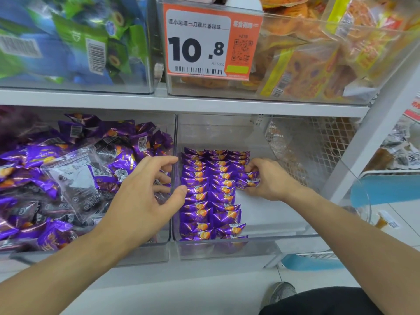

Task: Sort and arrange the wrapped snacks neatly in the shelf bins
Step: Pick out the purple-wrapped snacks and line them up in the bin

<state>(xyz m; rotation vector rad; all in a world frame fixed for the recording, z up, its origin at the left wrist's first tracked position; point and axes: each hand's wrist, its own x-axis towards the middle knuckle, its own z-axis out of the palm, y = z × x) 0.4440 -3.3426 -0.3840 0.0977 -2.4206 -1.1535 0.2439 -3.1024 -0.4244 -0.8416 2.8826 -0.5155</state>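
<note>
Right hand (267,179) pinches purple snacks (247,179), extending the third row; left hand (145,192), grip loosely curled, reaches the loose pile (45,169).

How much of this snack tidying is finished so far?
Roughly halfway, at a guess. Done: two full rows of purple snacks line the right bin. In hand: the right hand places packets in a third row. Left: the jumbled pile the left hand reaches into.

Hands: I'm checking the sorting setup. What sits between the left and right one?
In the head view, neat rows of purple snacks lie between the left hand and right hand.
</note>
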